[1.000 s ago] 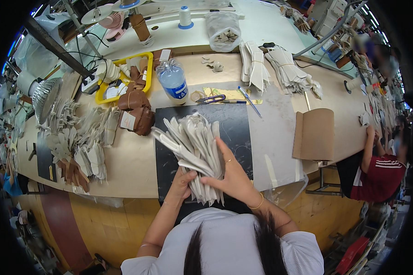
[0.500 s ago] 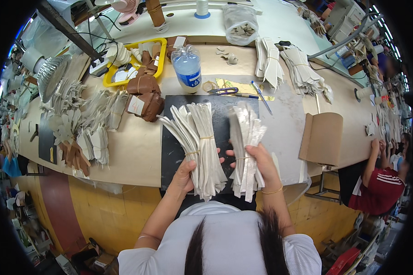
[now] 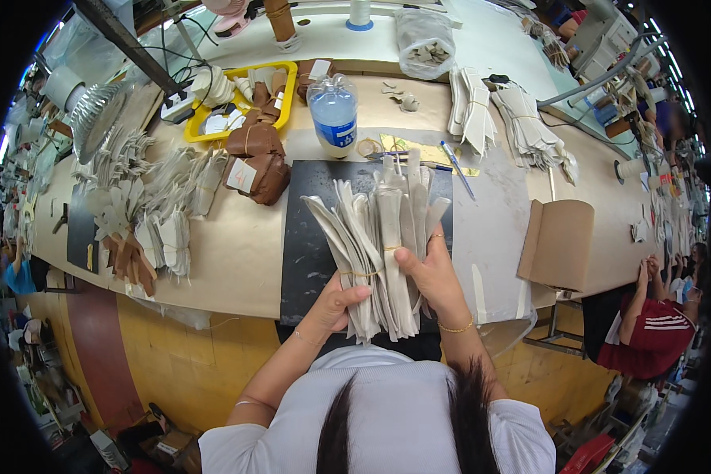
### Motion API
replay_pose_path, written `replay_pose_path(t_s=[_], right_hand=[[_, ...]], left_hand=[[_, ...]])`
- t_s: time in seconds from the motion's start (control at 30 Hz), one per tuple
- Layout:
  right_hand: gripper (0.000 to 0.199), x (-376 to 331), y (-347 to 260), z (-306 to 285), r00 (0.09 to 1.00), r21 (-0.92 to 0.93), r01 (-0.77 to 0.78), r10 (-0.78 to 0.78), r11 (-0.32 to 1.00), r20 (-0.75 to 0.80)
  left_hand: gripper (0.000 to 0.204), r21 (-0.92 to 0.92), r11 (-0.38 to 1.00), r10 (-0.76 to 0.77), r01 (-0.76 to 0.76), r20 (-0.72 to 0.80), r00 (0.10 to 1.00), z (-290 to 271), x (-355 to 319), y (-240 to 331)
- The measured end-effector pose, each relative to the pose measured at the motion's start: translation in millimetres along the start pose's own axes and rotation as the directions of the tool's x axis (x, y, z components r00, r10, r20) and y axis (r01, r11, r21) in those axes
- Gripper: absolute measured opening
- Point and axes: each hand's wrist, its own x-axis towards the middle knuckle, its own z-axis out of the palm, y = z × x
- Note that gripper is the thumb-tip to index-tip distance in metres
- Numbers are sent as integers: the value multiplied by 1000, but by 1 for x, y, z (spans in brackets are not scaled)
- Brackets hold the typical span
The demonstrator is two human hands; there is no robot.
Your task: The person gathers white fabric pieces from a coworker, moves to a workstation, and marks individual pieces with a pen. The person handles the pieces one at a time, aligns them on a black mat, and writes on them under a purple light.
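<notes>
Two bundles of pale cut strips [image 3: 379,253] sit pressed together in my hands, fanned upward, over the black mat [image 3: 308,245] near the front edge of the surface [image 3: 245,253]. Rubber bands wrap each bundle around the middle. My left hand [image 3: 336,304] has its grip closed on the lower left side, thumb across the front of the strips. My right hand [image 3: 434,276] grips the right bundle from the side, thumb laid on the front, fingers behind. Both grips are narrow, holding the strips.

Just behind the mat: a clear plastic bottle with a blue label [image 3: 333,114], a pen [image 3: 457,167] and yellowish slips. Left of the bottle, brown leather pieces [image 3: 257,158] stacked, and a yellow tray [image 3: 241,99] with small parts. More pale strip bundles [image 3: 166,197] spread across the left of the surface; other tied bundles [image 3: 494,114] lie at the far right. A folded brown card [image 3: 557,241] stands right of the mat. Another person in a red top [image 3: 648,336] sits at right.
</notes>
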Motion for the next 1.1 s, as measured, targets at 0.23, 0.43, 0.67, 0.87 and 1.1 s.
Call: replay_pose_path(t_s=[0.23, 0.43, 0.67, 0.87, 1.1], right_hand=[[92, -2, 2, -4, 993, 78, -108, 111, 991, -37], [88, -2, 5, -22, 983, 241, -154, 173, 958, -61], [84, -2, 9, -29, 974, 383, -188, 223, 904, -46], [79, 1, 36, -54, 970, 447, -205, 242, 870, -26], [78, -4, 12, -85, 981, 417, -114, 167, 902, -93]], left_hand=[[85, -33, 999, -37, 37, 2, 999, -9, 4, -2], [84, -121, 990, -53, 68, 122, 991, -15, 10, -4], [81, -152, 984, -57, 94, 233, 971, -18, 16, -4], [88, -168, 984, -20, 58, 222, 975, -7, 15, 1], [71, -275, 958, 6, 78, 293, 956, -17, 15, -2]])
